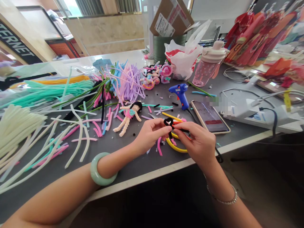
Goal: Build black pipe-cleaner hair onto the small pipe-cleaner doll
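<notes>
My left hand point(149, 134) and my right hand point(196, 142) meet above the grey table point(133, 164), both pinching a black pipe cleaner point(168, 122) bent into a small loop. Under my hands lie scissors with yellow handles point(177, 147) and short pink stem scraps point(159, 147). A finished pipe-cleaner doll point(129, 115) with black hair lies just left of my left hand. A green bangle point(101, 169) is on my left wrist, a thin silver bracelet point(224, 199) on my right.
Piles of loose pipe cleaners, white point(16, 126), mint point(47, 90) and lilac point(131, 80), cover the left half. A blue glue gun point(181, 95), a phone point(210, 117), a pink bottle point(209, 65), a white plastic bag point(184, 60) and a power strip point(266, 115) lie to the right.
</notes>
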A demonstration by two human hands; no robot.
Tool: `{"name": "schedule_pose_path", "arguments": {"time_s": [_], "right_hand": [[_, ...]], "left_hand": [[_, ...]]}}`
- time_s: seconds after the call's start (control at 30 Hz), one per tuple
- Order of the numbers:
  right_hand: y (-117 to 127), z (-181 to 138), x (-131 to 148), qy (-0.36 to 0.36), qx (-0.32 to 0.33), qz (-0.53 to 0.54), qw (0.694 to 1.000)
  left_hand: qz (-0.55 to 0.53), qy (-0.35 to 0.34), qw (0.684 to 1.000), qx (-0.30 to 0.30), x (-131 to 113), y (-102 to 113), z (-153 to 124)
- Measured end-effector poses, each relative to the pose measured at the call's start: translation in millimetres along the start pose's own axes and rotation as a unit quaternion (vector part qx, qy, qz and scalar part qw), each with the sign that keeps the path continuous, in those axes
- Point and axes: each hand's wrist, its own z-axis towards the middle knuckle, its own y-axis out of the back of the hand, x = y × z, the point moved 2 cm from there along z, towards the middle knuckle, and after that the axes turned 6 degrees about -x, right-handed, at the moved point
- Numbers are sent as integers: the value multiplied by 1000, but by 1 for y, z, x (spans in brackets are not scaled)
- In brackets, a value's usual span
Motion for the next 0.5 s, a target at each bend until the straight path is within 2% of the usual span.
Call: {"name": "schedule_pose_path", "arguments": {"time_s": [0.13,0.3,0.5], "right_hand": [[-2,-2,2,-4,-24,-12,1000],[-5,-5,3,-36,-31,-4,999],[-7,-8,1,-95,-30,27,995]], "left_hand": [[33,-23,999,-26,-1,-3,-3],[45,-96,991,-81,0,-4,-9],[174,-203,958,-103,-2,-4,-13]]}}
